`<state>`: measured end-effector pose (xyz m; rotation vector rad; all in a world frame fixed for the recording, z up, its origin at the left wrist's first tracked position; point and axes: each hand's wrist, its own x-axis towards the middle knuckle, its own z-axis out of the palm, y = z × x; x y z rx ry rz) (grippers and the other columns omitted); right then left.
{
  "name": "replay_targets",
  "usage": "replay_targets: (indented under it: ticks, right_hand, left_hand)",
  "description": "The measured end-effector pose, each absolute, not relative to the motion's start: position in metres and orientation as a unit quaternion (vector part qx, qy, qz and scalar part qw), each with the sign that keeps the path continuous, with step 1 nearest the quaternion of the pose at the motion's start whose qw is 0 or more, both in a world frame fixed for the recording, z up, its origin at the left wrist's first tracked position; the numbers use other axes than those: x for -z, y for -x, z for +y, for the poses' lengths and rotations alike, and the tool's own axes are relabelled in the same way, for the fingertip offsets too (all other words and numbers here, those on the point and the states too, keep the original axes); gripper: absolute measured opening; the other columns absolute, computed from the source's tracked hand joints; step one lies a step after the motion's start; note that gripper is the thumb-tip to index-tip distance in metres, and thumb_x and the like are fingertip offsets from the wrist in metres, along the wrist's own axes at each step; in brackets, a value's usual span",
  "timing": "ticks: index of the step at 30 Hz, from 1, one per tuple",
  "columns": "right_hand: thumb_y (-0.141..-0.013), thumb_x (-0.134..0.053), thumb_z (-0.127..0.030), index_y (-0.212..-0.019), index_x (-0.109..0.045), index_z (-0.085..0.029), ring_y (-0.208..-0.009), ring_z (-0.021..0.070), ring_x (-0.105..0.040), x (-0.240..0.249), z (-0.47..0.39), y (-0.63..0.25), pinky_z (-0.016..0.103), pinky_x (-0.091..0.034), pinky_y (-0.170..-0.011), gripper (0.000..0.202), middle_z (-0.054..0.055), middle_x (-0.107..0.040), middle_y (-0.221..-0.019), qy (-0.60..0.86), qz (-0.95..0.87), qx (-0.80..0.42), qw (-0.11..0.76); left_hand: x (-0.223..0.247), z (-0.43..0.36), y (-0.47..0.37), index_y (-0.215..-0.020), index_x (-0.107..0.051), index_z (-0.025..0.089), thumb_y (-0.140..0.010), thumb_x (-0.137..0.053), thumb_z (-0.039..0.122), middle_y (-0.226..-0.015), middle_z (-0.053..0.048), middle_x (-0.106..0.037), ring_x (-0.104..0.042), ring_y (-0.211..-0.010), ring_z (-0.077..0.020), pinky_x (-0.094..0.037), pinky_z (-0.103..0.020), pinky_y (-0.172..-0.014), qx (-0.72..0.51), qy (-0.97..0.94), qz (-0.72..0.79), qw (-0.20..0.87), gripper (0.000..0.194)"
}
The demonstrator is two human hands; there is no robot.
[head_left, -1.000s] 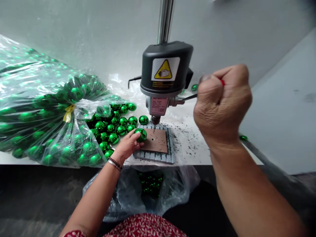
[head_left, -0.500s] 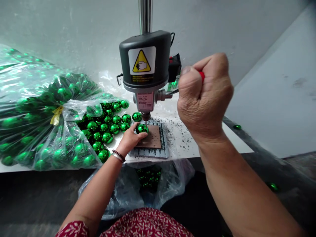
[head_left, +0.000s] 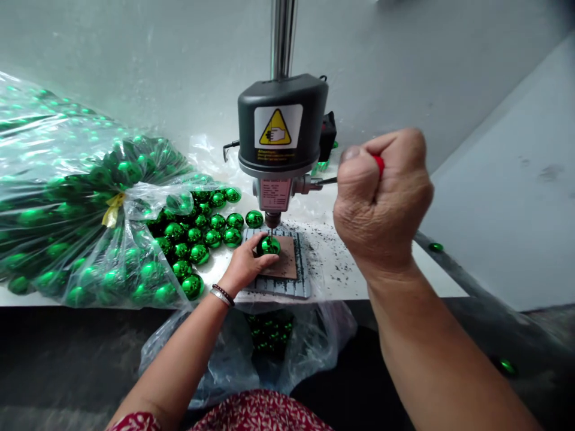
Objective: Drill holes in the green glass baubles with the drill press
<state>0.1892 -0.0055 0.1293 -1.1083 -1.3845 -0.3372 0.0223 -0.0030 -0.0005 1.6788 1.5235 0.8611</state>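
My left hand [head_left: 245, 263] pinches a shiny green ball [head_left: 271, 246] between thumb and fingers. The ball rests on a brown square board [head_left: 287, 267] on the slotted metal base [head_left: 303, 287] of a bench drill press [head_left: 283, 129]. Directly above the ball is the thin drill bit [head_left: 272, 232]; whether its tip has entered the ball I cannot tell. Raised at the right, my right hand [head_left: 384, 200] is wrapped around the red knob [head_left: 380, 164] of the drill's feed lever [head_left: 329, 180].
Left of the base, many green balls [head_left: 195, 234] spill from a big clear plastic bag [head_left: 112, 239] with a yellow tie [head_left: 113, 209]. Dark shavings [head_left: 332, 251] litter the white table [head_left: 404, 278]. Below its front edge hangs an open plastic bag [head_left: 314, 335] containing green balls.
The view has shifted, so the drill press appears lower and further right. My left hand has brought the ball slightly right, beneath the bit. My right hand keeps its grip on the knob.
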Motion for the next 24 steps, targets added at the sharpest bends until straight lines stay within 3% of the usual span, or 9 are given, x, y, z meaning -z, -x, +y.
replay_targets:
  ticks: [11, 24]
  right_hand:
    - [-0.086, -0.043, -0.036, -0.079, -0.046, -0.016, -0.058, 0.0039, -0.04, -0.117, -0.014, -0.188, 0.021, -0.033, -0.055, 0.021, -0.001, -0.046, -0.068, 0.5, -0.59, 0.15, 0.616]
    - [-0.083, -0.045, -0.032, -0.072, -0.047, -0.014, -0.054, 0.0024, -0.04, -0.117, -0.011, -0.191, 0.018, -0.029, -0.05, 0.021, -0.002, -0.048, -0.062, 0.462, -0.591, 0.214, 0.625]
  left_hand:
    - [0.017, 0.003, -0.025, -0.131, -0.055, 0.02, -0.068, -0.074, 0.033, -0.104, -0.004, -0.069, -0.062, -0.101, -0.0219, -0.047, -0.032, -0.093, -0.341, -0.644, 0.598, 0.334, 0.068]
    - [0.025, 0.002, -0.03, -0.126, -0.057, 0.025, -0.066, -0.076, 0.033, -0.122, -0.005, -0.065, -0.06, -0.108, -0.0243, -0.043, -0.036, -0.098, -0.356, -0.655, 0.592, 0.307, 0.063]
